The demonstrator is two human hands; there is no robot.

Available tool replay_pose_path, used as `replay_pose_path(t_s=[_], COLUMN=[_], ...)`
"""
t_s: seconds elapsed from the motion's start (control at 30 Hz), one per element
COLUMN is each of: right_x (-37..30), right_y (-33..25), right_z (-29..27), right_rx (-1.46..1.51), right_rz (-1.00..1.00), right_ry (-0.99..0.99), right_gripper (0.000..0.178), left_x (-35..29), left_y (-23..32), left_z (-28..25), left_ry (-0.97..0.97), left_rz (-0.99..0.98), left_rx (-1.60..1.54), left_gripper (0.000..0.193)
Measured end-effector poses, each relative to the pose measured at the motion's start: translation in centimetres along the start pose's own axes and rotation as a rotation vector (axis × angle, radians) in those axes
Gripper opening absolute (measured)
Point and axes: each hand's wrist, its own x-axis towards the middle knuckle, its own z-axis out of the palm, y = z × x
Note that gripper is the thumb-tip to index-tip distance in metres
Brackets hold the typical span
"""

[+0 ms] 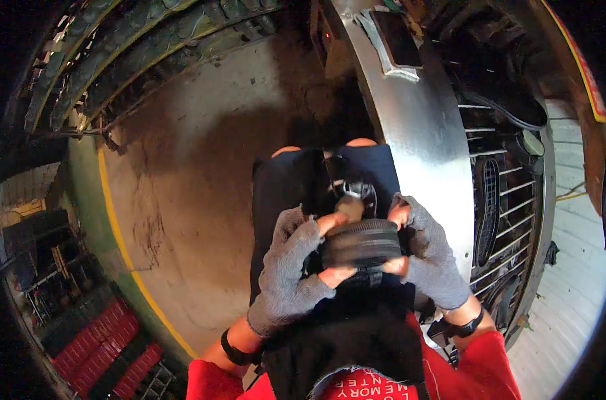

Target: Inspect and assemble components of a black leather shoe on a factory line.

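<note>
Above my lap, both hands grip a dark, ridged shoe sole [361,243], bent into a curve and smeared by motion. My left hand [293,257], in a grey fingerless glove, is closed on its left end, thumb on the near side and fingers on the far side. My right hand [433,250], gloved alike, pinches the right end the same way. Just beyond the sole, by the left fingertips, is a tan rounded piece [349,208]. A shiny metallic part [357,190] shows behind it, too blurred to name.
At my right runs a metal table edge [426,147], with a dark flat pad [396,40] on papers farther up. Beyond it, a barred rack [509,213] carries black soles [487,210]. Shelving racks [136,53] stand far left; red stacked pieces [93,347] lie lower left.
</note>
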Motion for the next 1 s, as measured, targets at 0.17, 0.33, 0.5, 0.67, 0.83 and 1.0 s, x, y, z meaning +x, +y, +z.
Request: replay_pose_path(t_s=[0.17,0.33,0.5,0.67,0.83,1.0], right_x=[3.4,5.5,7.7,8.8,4.7,-3.1], right_y=[1.3,2.2,2.8,1.5,-3.3,-5.2], right_z=[0.1,-0.2,-1.4,-1.1,-0.8,-1.5], right_rx=[0.135,0.113,0.065,0.125,-0.414,-0.356], right_rz=[0.089,0.002,-0.041,-0.009,-0.213,-0.514], right_ry=[0.082,0.027,-0.046,-0.095,-0.264,-0.249], right_gripper=[0.045,0.05,0.064,0.083,0.08,0.086], left_x=[2.7,3.9,5.7,4.8,5.1,-2.7], left_y=[-1.1,-2.4,-3.0,-4.1,-3.1,-3.7], left_z=[1.1,0.6,-0.8,-2.7,-6.4,1.1], left_ry=[0.077,0.036,-0.079,-0.259,-0.505,-0.327], left_rz=[-0.217,-0.226,-0.275,-0.297,0.187,-0.294], left_rx=[-0.121,-0.099,-0.131,-0.383,-0.06,-0.693], left_gripper=[0.062,0.063,0.068,0.077,0.114,0.121])
